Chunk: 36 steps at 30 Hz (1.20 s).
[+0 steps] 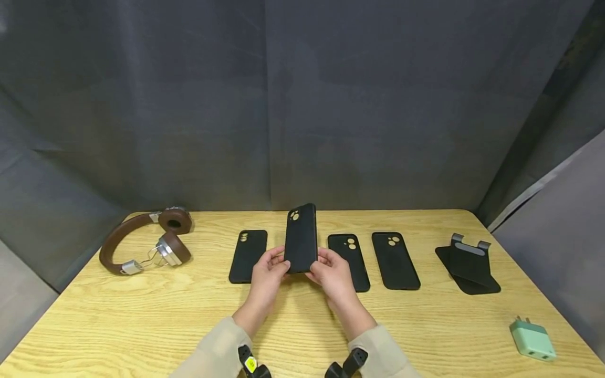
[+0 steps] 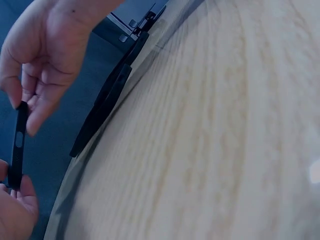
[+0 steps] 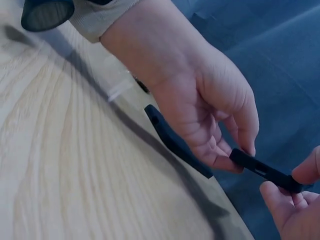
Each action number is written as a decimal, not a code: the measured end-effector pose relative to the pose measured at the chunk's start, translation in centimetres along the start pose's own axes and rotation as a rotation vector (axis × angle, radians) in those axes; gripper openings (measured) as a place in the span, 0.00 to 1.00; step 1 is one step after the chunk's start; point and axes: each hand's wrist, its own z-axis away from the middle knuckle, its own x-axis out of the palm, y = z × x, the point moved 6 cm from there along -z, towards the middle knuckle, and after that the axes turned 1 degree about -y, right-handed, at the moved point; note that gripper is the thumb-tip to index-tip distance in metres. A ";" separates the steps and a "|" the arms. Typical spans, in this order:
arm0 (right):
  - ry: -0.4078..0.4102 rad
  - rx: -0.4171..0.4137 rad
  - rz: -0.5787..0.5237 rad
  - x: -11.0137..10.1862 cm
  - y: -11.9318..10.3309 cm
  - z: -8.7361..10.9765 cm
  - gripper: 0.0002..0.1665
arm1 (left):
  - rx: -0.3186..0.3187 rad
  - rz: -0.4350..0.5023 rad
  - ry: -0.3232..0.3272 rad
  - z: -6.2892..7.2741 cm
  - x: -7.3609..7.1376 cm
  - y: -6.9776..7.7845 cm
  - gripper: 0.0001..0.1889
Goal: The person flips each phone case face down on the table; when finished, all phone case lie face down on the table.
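Observation:
Both hands hold up a black phone case (image 1: 300, 239), tilted above the table, its camera cutouts at the upper left. My left hand (image 1: 268, 273) pinches its lower left side between thumb and fingers. On the lower right side, my right hand (image 1: 333, 274) grips it the same way. Seen edge-on in the right wrist view, the held case (image 3: 265, 171) shows a slot in its bottom edge. A second black phone case (image 1: 248, 257) lies left of the hands. Two more, a third case (image 1: 348, 262) and a fourth case (image 1: 396, 261), lie to the right.
Brown headphones (image 1: 115, 241) lie at the table's left. A black folding stand (image 1: 468, 268) lies to the right, with a green plug adapter (image 1: 533, 340) near the right edge. Behind the wooden table (image 1: 156, 320) hangs a dark grey curtain (image 1: 302, 105).

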 end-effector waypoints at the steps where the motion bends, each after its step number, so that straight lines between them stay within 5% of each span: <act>1: -0.002 0.001 0.006 -0.1 0.1 0.0 0.28 | 0.003 -0.002 -0.002 0.1 0.0 0.0 0.21; 12: -0.051 0.041 0.079 -0.2 2.1 -0.4 0.34 | 0.013 -0.061 0.052 0.8 -0.7 -0.8 0.24; 24: -0.083 -0.006 0.473 -0.1 2.7 -0.4 0.39 | 0.058 -0.198 -0.007 1.2 -0.9 -1.1 0.30; 31: -0.135 0.008 0.601 -0.1 3.1 -0.2 0.39 | 0.022 -0.417 -0.057 1.3 -0.9 -1.8 0.32; 36: -0.173 0.021 0.652 0.0 3.1 -0.2 0.39 | 0.053 -0.549 -0.064 1.2 -0.9 -1.4 0.32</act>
